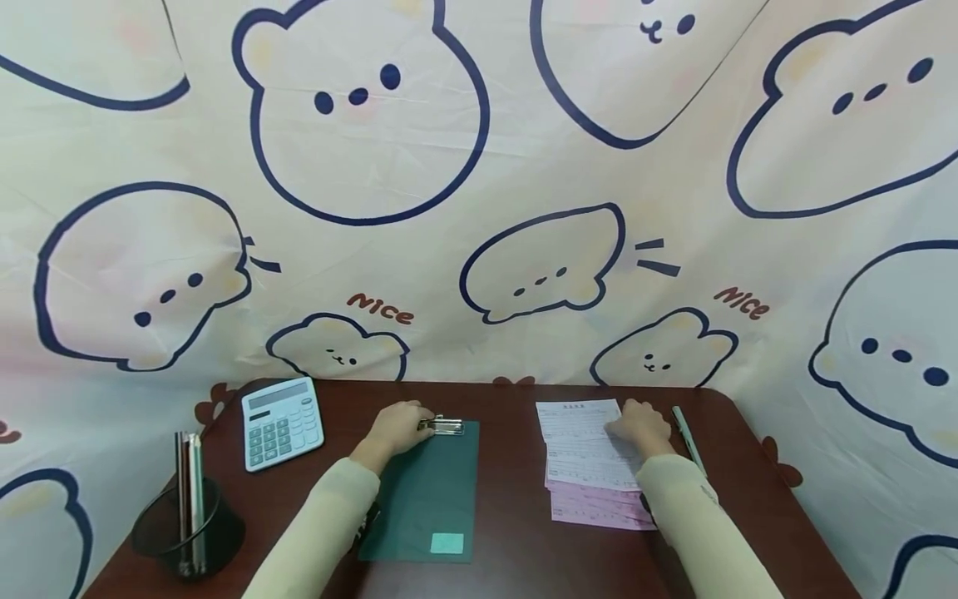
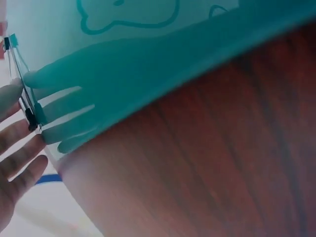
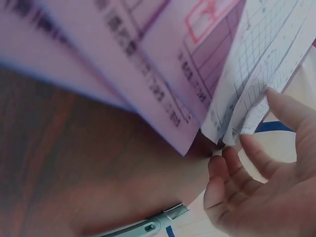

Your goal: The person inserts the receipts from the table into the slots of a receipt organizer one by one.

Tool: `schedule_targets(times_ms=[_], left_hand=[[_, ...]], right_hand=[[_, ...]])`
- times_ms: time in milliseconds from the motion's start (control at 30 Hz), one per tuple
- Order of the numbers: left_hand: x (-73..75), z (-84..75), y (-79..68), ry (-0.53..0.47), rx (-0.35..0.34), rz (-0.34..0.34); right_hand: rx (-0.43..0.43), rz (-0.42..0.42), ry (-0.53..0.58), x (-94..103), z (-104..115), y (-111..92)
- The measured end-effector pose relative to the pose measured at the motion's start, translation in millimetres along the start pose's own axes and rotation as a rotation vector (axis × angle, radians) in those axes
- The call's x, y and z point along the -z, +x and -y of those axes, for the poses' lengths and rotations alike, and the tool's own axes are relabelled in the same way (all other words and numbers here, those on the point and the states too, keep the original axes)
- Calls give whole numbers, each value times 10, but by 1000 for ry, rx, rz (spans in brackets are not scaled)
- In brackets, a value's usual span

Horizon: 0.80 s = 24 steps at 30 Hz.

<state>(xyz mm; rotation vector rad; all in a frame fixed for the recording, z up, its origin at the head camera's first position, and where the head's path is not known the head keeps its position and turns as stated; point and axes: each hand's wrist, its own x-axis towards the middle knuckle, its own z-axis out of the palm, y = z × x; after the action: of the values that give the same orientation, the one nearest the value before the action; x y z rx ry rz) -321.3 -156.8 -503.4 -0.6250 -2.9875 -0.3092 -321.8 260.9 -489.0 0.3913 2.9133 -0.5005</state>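
A dark green clipboard (image 1: 434, 491) lies on the desk with its metal clip (image 1: 447, 427) at the far edge. My left hand (image 1: 400, 426) is at the left end of that clip, fingertips right against it. In the left wrist view its fingers (image 2: 29, 173) are straight and spread, mirrored in the glossy board. To the right, white sheets (image 1: 576, 441) with lines of writing overlap pink printed slips (image 1: 599, 506). At their upper right edge my right hand (image 1: 645, 428) pinches white paper (image 3: 254, 106) between thumb and index finger, lifting the edges.
A light green pen (image 1: 688, 441) lies right of the right hand. A pale blue calculator (image 1: 283, 424) sits at the back left. Nearer on the left stands a black mesh pen cup (image 1: 224, 528) holding several pens or pencils. A patterned cloth (image 1: 449, 349) hangs behind the desk.
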Motion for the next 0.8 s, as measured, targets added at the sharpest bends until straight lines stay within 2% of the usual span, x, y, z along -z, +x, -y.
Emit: schedule_targets(times_ms=[233, 367, 500, 600, 700, 800], left_hand=[[-47, -232, 95, 75, -121, -7], [-86, -317, 134, 83, -158, -7], [-109, -343, 164, 84, -189, -18], [-94, -346, 188, 95, -198, -14], [-63, -345, 206, 97, -185, 7], [-47, -337, 212, 89, -165, 28]], right_hand=[[-121, 18, 107, 78, -32, -69], [-154, 36, 134, 96, -90, -78], [-99, 31, 95, 109, -180, -87], [-40, -23, 77, 140, -216, -90], [-1, -79, 99, 204, -222, -79], [14, -96, 88, 279, -193, -90]])
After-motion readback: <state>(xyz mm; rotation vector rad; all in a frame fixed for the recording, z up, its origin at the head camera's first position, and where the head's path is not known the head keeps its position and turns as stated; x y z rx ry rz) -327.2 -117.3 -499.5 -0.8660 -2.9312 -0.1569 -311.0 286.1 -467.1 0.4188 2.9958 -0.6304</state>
